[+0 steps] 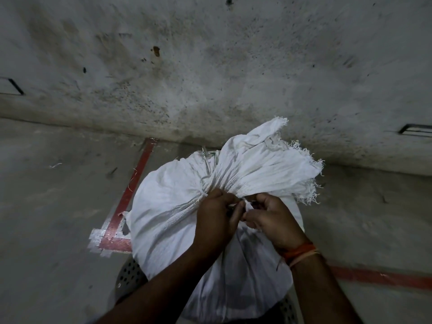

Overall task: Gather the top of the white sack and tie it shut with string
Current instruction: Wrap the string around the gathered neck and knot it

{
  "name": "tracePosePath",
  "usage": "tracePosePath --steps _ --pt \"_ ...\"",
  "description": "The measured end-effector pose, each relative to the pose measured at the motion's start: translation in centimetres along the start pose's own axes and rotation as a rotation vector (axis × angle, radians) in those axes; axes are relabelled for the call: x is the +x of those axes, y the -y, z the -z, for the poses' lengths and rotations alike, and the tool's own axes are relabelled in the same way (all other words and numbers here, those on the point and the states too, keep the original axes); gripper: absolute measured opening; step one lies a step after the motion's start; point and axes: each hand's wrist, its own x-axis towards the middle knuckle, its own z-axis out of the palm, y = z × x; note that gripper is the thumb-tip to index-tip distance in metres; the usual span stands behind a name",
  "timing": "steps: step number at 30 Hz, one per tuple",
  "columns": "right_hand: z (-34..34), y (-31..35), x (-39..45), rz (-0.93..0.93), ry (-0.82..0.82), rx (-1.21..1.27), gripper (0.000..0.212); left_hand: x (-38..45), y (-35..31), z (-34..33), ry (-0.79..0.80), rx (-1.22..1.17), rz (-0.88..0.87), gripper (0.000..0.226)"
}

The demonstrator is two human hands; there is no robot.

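Note:
A full white woven sack (163,213) stands below me in the middle of the view. Its top (264,164) is bunched into a neck and fans out frayed toward the wall. A thin white string (244,202) runs around the neck, and its ends sit between my two hands. My left hand (217,220) pinches the string at the near side of the neck. My right hand (268,218), with an orange thread band at the wrist, pinches the other end right beside it. The fingers hide the knot itself.
The sack rests on a perforated grey seat or stool (128,274), partly hidden. Red floor tape (138,181) marks a corner at the left, and another strip (383,277) runs at the right. A stained concrete wall (210,66) rises just behind the sack.

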Motion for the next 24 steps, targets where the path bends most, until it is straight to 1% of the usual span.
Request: tracePosePath --steps 1,3,6,11,13,16,19,21,23,24 --pt "0.1 0.0 0.1 -0.03 0.013 0.116 0.037 0.0 0.1 0.0 0.007 0.008 -0.008 0.011" --pt "0.2 0.6 0.0 -0.072 0.035 0.272 0.016 0.1 0.3 0.1 0.024 0.023 -0.037 0.01" --pt "0.5 0.4 -0.2 -0.057 0.011 0.245 0.031 0.0 0.4 0.1 0.038 0.031 -0.071 0.009" --pt "-0.3 -0.7 0.1 -0.021 -0.06 0.176 0.022 0.3 0.5 0.3 0.053 -0.037 0.004 0.006" --pt "-0.4 -0.8 0.1 -0.014 -0.091 0.154 0.019 0.3 0.6 0.3 0.064 -0.04 0.007 0.005" --pt "-0.5 -0.5 -0.1 0.005 -0.159 0.059 0.011 0.3 0.7 0.8 0.116 -0.061 0.016 0.006" --pt "-0.7 -0.3 -0.3 0.076 -0.24 -0.103 0.009 0.5 0.0 2.1 0.161 -0.118 0.104 0.008" --pt "-1.1 -0.2 -0.5 0.136 -0.266 -0.237 0.01 0.1 -0.7 3.4 0.083 -0.093 0.16 0.02" --pt "-1.6 -0.1 -0.9 0.177 -0.282 -0.339 0.01 -0.9 -1.3 4.3 -0.046 0.003 0.193 0.038" --pt "-1.9 0.0 -1.2 0.193 -0.287 -0.368 0.009 -1.4 -1.5 4.6 -0.074 0.044 0.213 0.043"
